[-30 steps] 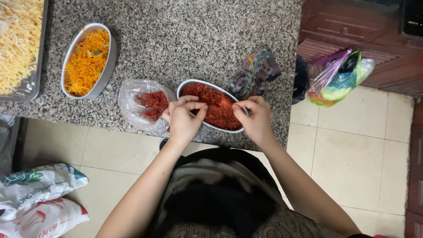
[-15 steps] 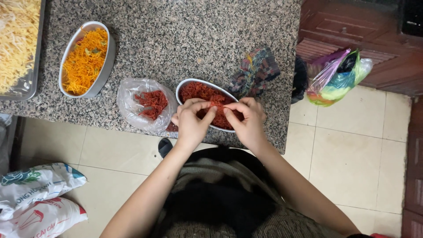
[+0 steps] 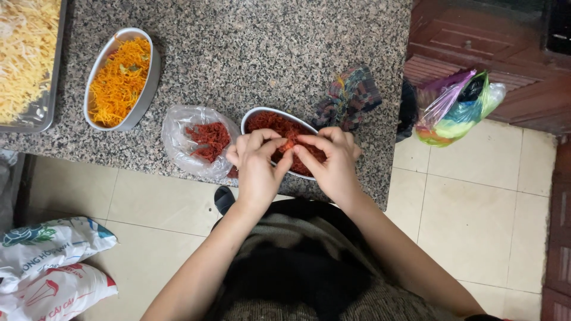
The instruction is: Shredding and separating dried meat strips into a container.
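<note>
Stone, metal, thin plastic and cloth around a pair of bare hands

The counter (image 3: pixel 250 53) is speckled grey granite with a dull polish; the oval dish (image 3: pixel 254 116) under the left hand (image 3: pixel 257 166) and right hand (image 3: pixel 333 163) is smooth, matt-bright metal, as are the second oval dish (image 3: pixel 151 71) of stringy orange shreds and the tray (image 3: pixel 50 89) at the far corner. The red shreds (image 3: pixel 267 122) look dry, fibrous and rough. The clear bag (image 3: pixel 178 139) is thin, crinkled, glossy plastic; the coloured bags (image 3: pixel 458 107) on the floor are the same filmy stuff. The rag (image 3: pixel 351 95) is soft woven cloth. Floor tiles (image 3: pixel 476 208) are smooth and faintly glossy; the sacks (image 3: pixel 50 264) are printed woven plastic.
</note>
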